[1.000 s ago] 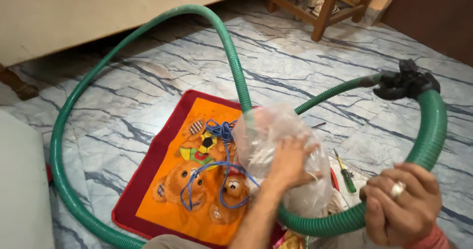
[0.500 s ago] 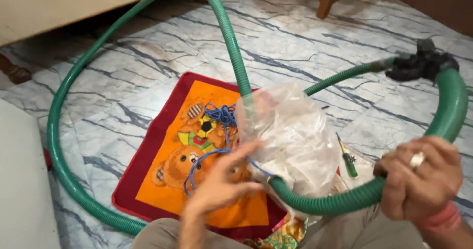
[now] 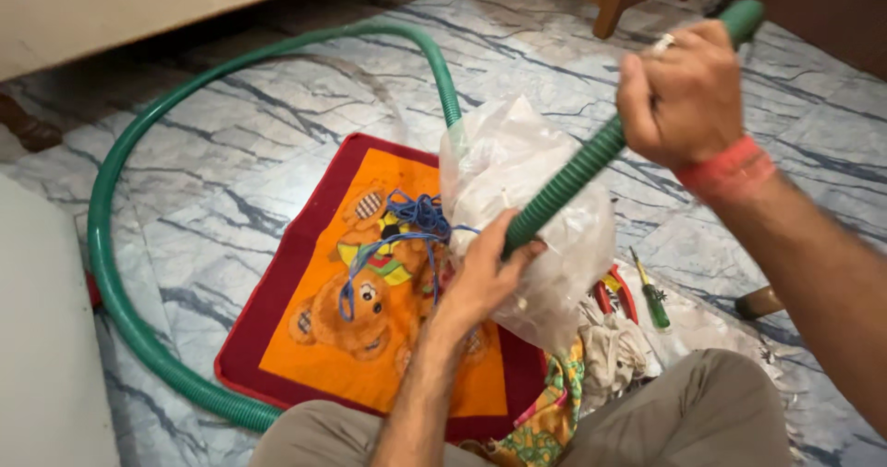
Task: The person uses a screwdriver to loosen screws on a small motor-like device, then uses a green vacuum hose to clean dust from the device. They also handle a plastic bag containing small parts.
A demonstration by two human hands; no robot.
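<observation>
- The green corrugated hose (image 3: 111, 273) sweeps in a wide loop over the marble floor (image 3: 231, 125), running from 7 o'clock up the left side and over the top toward the middle.
- An orange mat with a dark red border (image 3: 370, 356) lies flat on the floor inside the loop; it bears a cartoon bear print.
- A tangle of blue cord (image 3: 416, 218) lies on the mat, at 11 o'clock from the left hand.
- The left hand (image 3: 485, 278) is clenched around the hose where it meets the plastic, thumb on top, low in the middle of the view.
- A clear plastic bag (image 3: 517, 162) is bunched around the hose just above and to the right of that hand, touching it.
- From the left hand the hose rises straight toward 1 o'clock.
- A patterned cloth (image 3: 545, 421) and a pale rag (image 3: 619, 351) lie at 5 o'clock from the bag, beside the person's knee.
- Red-handled pliers (image 3: 614, 291) and a green-handled screwdriver (image 3: 651, 296) lie on the floor near the bag's right edge.
- The right hand (image 3: 684, 93), with a ring and a red wristband, grips the hose near its upper end, fingers wrapped fully round it.
- A wooden chair leg (image 3: 619, 5) stands at 12 o'clock, well apart from the hands.
</observation>
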